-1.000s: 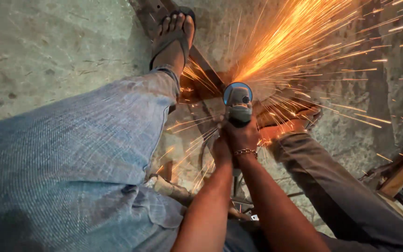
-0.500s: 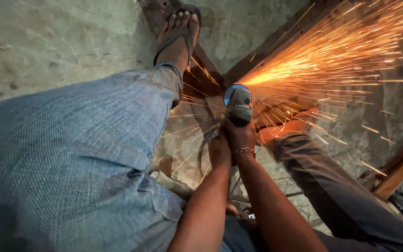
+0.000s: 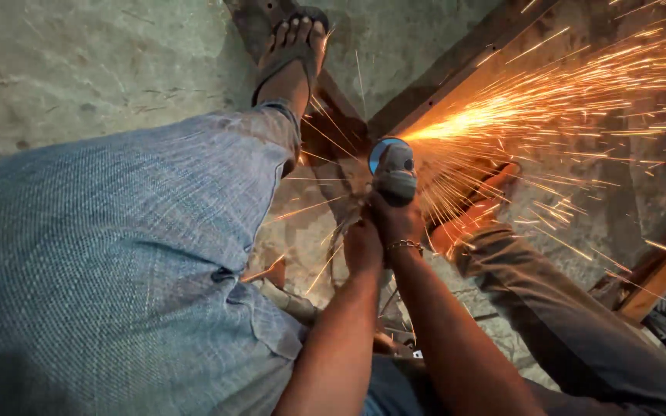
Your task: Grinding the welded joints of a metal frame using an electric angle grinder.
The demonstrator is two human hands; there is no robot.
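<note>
Near left, the denim-clad knee (image 3: 117, 254) fills the view and hides the floor (image 3: 79, 69) beneath; beyond, left hand (image 3: 362, 245) and right hand (image 3: 399, 219) both clamp the grey angle grinder (image 3: 393, 173) at centre, against a dark metal bar (image 3: 456, 65), sparks (image 3: 549, 100) spraying far right, sandalled foot (image 3: 290, 50) farthest.

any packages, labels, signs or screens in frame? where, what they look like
None in view. Only both hands, left hand and right hand, on a grey angle grinder throwing orange sparks off a dark metal bar on the concrete floor.
</note>
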